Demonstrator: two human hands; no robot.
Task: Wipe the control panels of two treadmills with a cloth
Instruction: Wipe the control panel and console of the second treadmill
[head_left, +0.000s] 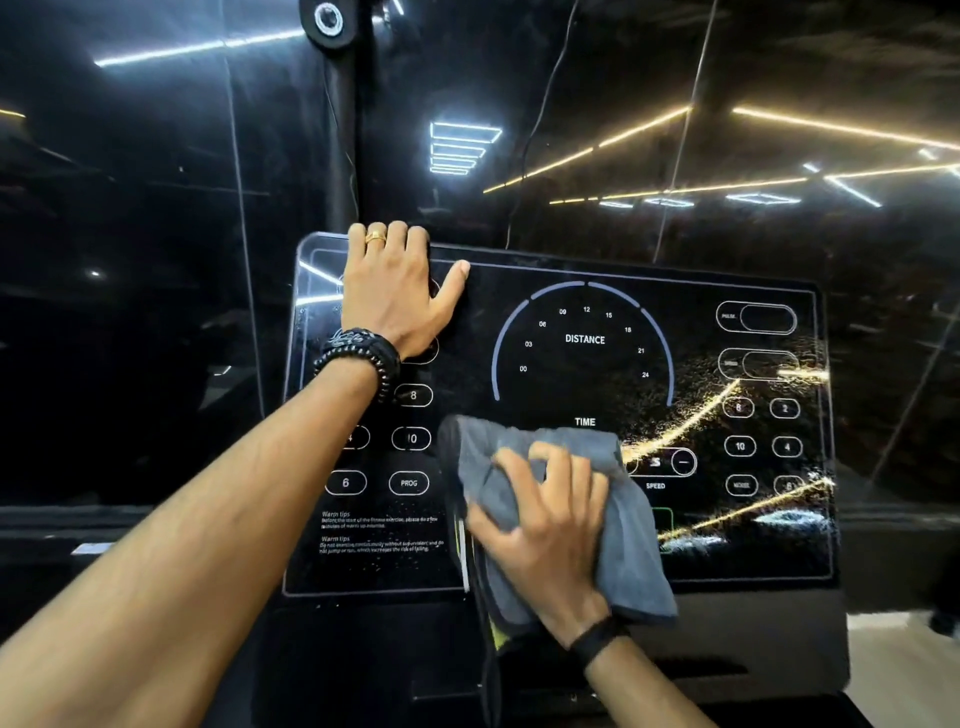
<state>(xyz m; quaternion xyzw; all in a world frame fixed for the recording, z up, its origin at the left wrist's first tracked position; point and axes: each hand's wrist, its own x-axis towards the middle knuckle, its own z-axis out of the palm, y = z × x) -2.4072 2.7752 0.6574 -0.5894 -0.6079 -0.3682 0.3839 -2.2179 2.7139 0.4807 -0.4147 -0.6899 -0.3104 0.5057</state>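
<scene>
Cloth (613, 545) bunched in right hand (545, 525) grip, pressed on control panel (587, 364) below TIME label. Left hand (395, 291) up-left of it, fingers hooked over panel's top edge.

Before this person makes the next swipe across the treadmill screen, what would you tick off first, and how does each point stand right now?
1. Cloth held firmly: ok. The right hand presses the grey cloth flat on the control panel.
2. Panel steadied: ok. The left hand grips the panel's top left edge, fingers curled over it.
3. Area left to wipe: not ok. Speckles and streaks show on the panel's right side, around the number buttons.
4. Buttons clear of accidental presses: cannot tell. The cloth covers the lower middle controls, next to the SPEED label.
5. Cloth clean enough: cannot tell. Only its back shows.
6. Second treadmill's panel: cannot tell, none in view.
</scene>
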